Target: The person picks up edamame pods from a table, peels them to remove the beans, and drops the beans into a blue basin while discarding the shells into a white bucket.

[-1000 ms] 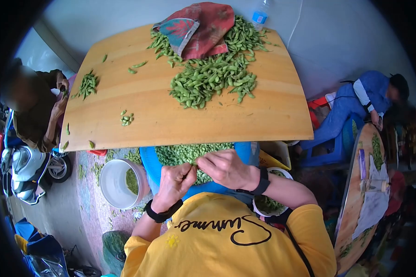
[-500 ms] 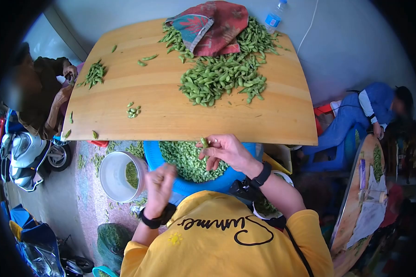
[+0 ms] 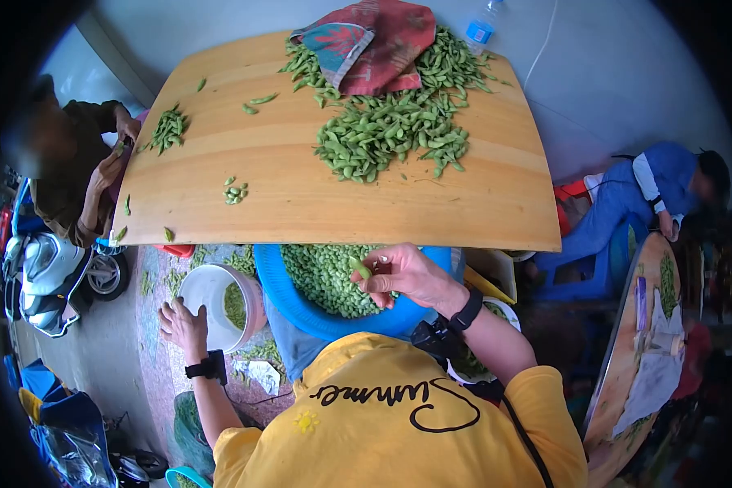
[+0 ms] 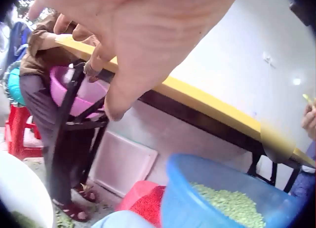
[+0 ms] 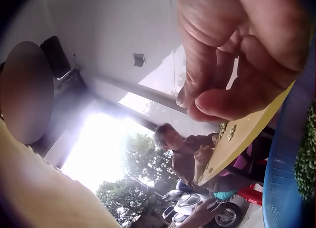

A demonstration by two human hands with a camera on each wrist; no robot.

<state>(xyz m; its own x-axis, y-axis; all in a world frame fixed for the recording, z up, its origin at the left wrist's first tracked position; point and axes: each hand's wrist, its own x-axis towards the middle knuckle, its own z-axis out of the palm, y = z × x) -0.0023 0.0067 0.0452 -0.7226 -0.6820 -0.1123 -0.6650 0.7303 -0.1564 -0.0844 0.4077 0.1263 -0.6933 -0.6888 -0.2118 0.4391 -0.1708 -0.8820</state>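
my right hand (image 3: 407, 272) pinches one green pod (image 3: 360, 268) between thumb and fingertips, held just above the blue basin (image 3: 281, 289) of shelled beans (image 3: 321, 276), below the near edge of the wooden table (image 3: 301, 207). my left hand (image 3: 183, 324) is down beside the white bucket (image 3: 207, 297), fingers spread and straight, holding nothing that i can see. the bucket has green husks at its bottom.

judgement: the step in hand is the shelling of a single pod, with the left hand at the bucket side. the next move calls for both hands on the pod, over the basin, so the beans drop inside. more pods lie in the heap (image 3: 390, 130) on the table, partly under a cloth (image 3: 374, 41).
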